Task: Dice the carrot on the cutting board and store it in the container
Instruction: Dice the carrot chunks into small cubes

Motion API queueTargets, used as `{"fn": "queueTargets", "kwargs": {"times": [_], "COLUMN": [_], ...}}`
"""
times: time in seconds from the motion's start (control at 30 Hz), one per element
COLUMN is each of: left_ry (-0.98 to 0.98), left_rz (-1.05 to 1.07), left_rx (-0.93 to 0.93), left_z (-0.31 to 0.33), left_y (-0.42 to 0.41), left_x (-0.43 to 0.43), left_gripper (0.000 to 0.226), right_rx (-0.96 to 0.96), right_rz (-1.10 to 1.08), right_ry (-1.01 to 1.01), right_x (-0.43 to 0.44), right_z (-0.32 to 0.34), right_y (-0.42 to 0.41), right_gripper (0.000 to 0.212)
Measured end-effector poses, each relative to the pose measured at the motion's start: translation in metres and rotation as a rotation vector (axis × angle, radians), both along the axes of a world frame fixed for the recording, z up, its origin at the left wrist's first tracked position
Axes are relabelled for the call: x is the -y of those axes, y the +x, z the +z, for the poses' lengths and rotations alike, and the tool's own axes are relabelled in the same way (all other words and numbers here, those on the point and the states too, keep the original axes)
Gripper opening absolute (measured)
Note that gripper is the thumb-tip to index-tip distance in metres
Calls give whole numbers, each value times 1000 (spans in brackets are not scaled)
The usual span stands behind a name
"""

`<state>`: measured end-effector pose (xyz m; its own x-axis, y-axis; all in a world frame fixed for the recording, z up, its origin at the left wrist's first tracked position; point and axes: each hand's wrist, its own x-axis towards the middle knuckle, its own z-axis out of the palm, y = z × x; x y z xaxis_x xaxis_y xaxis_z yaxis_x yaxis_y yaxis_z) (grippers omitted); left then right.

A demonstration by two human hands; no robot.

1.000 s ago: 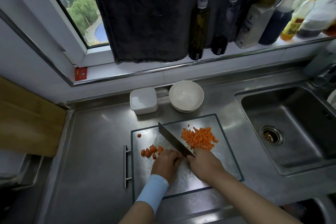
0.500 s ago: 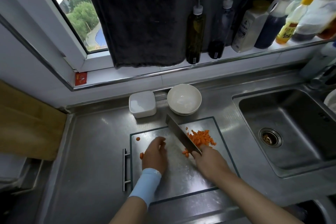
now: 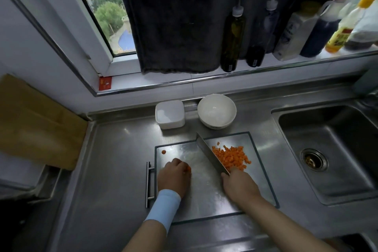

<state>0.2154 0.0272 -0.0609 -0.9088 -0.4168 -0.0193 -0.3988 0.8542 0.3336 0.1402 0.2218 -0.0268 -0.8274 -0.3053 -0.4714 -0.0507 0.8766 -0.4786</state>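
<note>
Both hands worked on the cutting board (image 3: 206, 192). The left hand (image 3: 173, 176) lay knuckles-up, fingers curled over carrot chunks (image 3: 188, 169) at the board's left side. The right hand (image 3: 239, 185) gripped the knife (image 3: 210, 154), its blade standing against the diced carrot pile (image 3: 232, 156). A stray piece (image 3: 163, 152) lay near the far-left corner. Beyond the board, the white container (image 3: 169, 114) sat beside a white bowl (image 3: 216, 111).

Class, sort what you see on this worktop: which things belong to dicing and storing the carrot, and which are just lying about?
For the job: cutting board, knife in the right hand, diced carrot, carrot chunks under the left hand, lidded white container.

Lying about: white bowl, bottles on the sill, dark cloth, sink, wooden board.
</note>
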Motion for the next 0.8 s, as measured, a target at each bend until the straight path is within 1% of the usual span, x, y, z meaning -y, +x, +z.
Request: {"fn": "queueTargets", "kwargs": {"times": [0.1,0.23,0.3,0.37,0.5,0.57,0.63,0.7,0.8], "left_ry": [-147,-208,-186,-154,-55,-93,-158,-165,-62], "left_rz": [-63,-113,-175,-191,-144,-80,-72,-142,-301], "left_rx": [85,94,116,115,-14,3,67,39,-66], "left_z": [0,-3,-5,-9,-9,-10,-12,-17,-20], "left_y": [-10,-15,-15,-14,-16,-16,-14,-12,-14], "left_x": [-2,-2,-8,-15,-23,-21,-16,-15,-21], "left_gripper": [2,11,16,20,23,25,19,10,17], "right_rx": [-17,-32,-38,-37,-37,-32,-36,-38,-24], "right_rz": [27,42,41,47,70,70,68,63,62], "right_ry": [8,4,-5,-7,12,21,24,17,3], "right_x": [-3,-4,-4,-4,-4,-3,-3,-2,0], "right_z": [1,1,2,2,-2,-3,-3,-2,-1], "right_y": [2,6,6,6,6,6,6,7,6], "right_gripper": [16,15,15,16,18,17,17,17,18]}}
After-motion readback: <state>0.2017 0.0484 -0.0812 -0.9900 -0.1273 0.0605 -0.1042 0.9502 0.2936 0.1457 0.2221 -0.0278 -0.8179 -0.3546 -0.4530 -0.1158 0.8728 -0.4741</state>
